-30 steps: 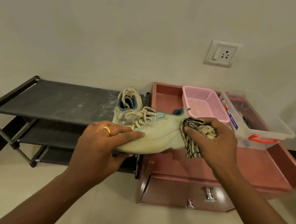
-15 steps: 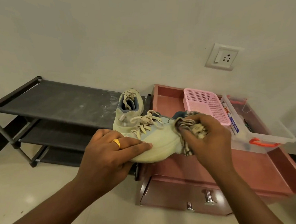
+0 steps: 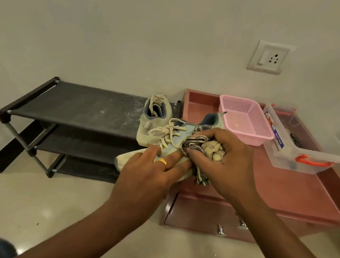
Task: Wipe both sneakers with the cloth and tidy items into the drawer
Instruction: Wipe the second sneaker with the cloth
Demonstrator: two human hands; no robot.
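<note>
Head view: wiping step, judging by the grip. Left hand [image 3: 148, 175] holds the sneaker [image 3: 171, 136], fingers curled over its side. Right hand [image 3: 222, 161] clutches the bunched cloth [image 3: 197, 145], pressed on the upper beside the left fingertips. Second sneaker [image 3: 156, 113] sits beyond the left hand; drawer [image 3: 287, 197] is below the right. Next, probably: sweep toward the toe and keep the shoe braced.

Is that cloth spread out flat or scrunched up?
Scrunched up. The cloth is bunched into a wad inside the curled fingers of the right hand, pressed against the sneaker, one end dangling below.
</note>
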